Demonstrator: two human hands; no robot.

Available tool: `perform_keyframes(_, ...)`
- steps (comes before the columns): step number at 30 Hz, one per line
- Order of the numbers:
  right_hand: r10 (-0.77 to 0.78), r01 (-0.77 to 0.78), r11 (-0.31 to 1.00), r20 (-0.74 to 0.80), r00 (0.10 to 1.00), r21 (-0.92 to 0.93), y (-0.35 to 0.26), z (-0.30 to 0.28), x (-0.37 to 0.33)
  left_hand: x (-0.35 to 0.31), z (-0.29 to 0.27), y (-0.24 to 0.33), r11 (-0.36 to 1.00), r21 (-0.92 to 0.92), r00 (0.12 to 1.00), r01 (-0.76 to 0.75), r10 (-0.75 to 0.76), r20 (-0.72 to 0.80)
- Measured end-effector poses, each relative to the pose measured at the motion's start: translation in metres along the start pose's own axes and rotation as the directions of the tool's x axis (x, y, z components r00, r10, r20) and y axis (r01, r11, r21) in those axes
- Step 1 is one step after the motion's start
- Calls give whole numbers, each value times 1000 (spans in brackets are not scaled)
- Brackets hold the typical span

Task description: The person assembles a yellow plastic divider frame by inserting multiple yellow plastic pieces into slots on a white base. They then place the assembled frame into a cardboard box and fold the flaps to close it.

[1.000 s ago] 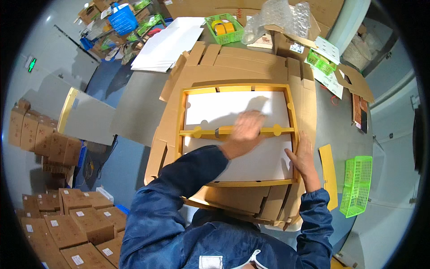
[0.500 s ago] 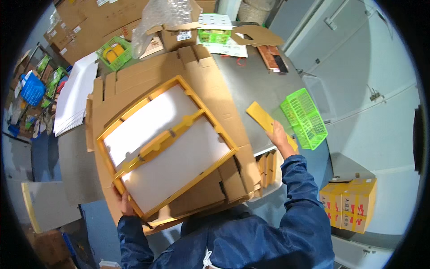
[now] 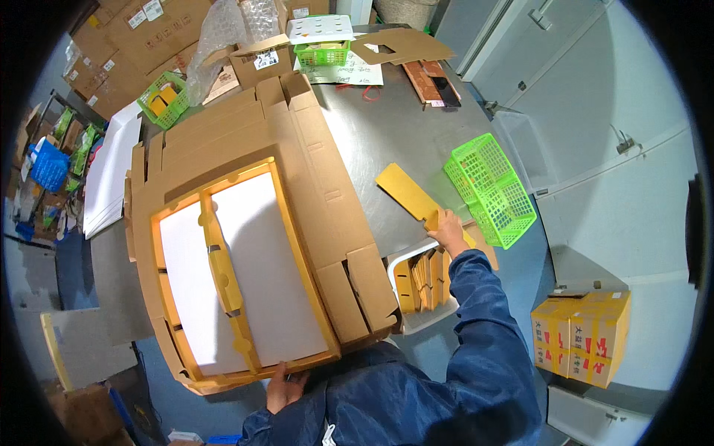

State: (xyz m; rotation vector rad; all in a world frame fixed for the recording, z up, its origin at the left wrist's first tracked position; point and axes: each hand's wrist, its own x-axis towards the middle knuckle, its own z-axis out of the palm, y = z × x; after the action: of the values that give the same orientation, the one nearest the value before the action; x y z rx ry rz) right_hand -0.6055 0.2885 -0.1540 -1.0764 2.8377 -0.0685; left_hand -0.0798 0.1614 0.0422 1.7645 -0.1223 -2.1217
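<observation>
A yellow rectangular frame with a white panel inside and a notched yellow crossbar lies on flattened cardboard. My left hand is closed on its near edge; some fingers are hidden below the rim. Off to the right, my right hand grips a flat yellow strip held above the white bin at the table's edge. Upright yellow-brown slats fill that bin.
Right of the strip sits a green basket. Farther back on the grey table are a reddish-brown board, a cut cardboard sheet and another green basket. White sheets lie left; a taped carton stands right.
The yellow frame has turned clockwise and moved nearer to me, squarer with the cardboard. My left hand has shifted right along its near side. My right hand still holds the strip.
</observation>
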Motion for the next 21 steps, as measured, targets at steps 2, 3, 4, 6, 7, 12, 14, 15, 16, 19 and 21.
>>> perform_keyframes(2, -20, 20, 1000, 15, 1000, 5, 0, -9, 3, -7, 3, -6, 990, 45, 990, 130, -132, 47)
perform_keyframes(3, -43, 44, 998, -33, 999, 34, 0, -14, 0, -2, -22, -7, 977, 96, 967, 190, -203, 153)
perform_keyframes(4, -43, 47, 997, -68, 997, 58, -3, -20, 0, -1, -41, -13, 960, 146, 928, 241, -271, 256)
perform_keyframes(6, -39, 54, 992, -136, 990, 110, -8, -30, 0, -28, -42, -14, 856, 508, 930, -102, -99, 353)
perform_keyframes(7, -8, 26, 984, -102, 995, 174, -13, -43, 1, -39, -33, -2, 866, 496, 930, -61, -131, 343)
perform_keyframes(12, -104, 167, 943, -224, 969, 288, -38, -103, 1, -37, 10, 28, 802, 489, 872, -342, 78, 483)
perform_keyframes(14, -234, 358, 878, -366, 900, 318, -66, -139, -6, -48, 61, 40, 769, 435, 838, -469, 231, 495)
perform_keyframes(15, -340, 470, 808, -370, 864, 356, -92, -165, -16, -35, 73, 40, 781, 298, 754, -548, 308, 580)
perform_keyframes(16, -450, 580, 713, -377, 809, 393, -124, -193, -29, -23, 80, 42, 773, 151, 658, -616, 399, 639)
perform_keyframes(19, -680, 735, 574, -290, 674, 361, -177, -248, -81, -30, 127, 66, 811, 112, 644, -575, 364, 673)
perform_keyframes(21, -773, 773, 523, -183, 608, 358, -201, -264, -105, -12, 128, 70, 807, 80, 612, -585, 374, 697)
